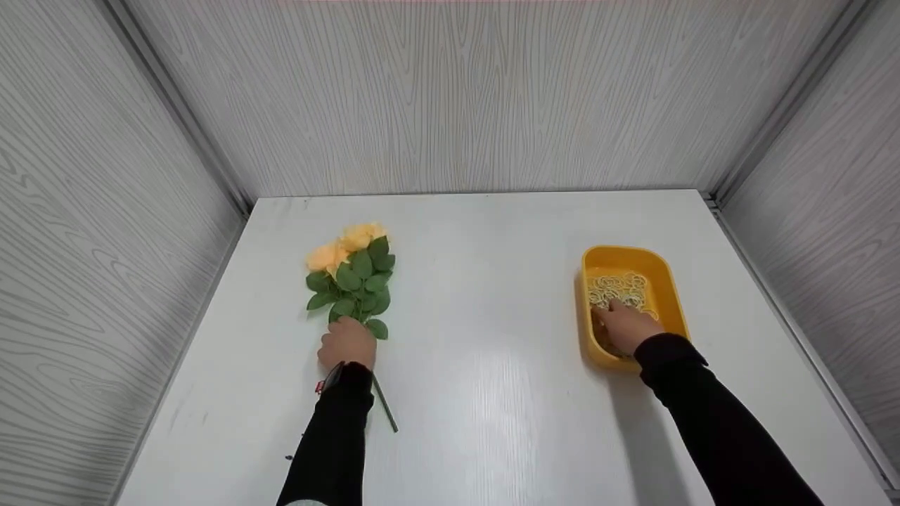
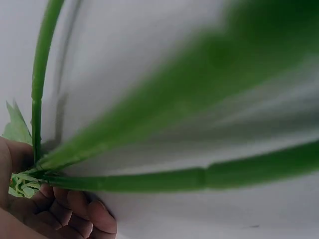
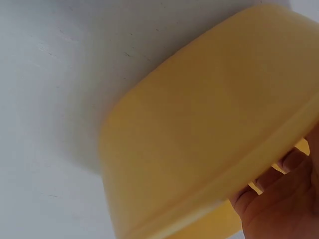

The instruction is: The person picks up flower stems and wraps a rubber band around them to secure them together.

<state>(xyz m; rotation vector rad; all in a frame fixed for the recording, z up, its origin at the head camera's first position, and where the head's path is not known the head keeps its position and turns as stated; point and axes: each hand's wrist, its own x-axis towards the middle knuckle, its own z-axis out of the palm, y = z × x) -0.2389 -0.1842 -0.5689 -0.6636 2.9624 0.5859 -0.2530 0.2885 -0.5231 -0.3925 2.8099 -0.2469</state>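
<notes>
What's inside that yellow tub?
In the yellow tub lies a pile of small pale rings. The person's right-hand grip reaches in too; what lies beneath it is covered, so I can't tell what's there.

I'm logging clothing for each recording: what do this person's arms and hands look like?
The left hand and right hand are bare, without gloves. The left sleeve and right sleeve are long and black. A dark band with a small red marking shows at the left sleeve's end; whether it is a watch is unclear.
</notes>
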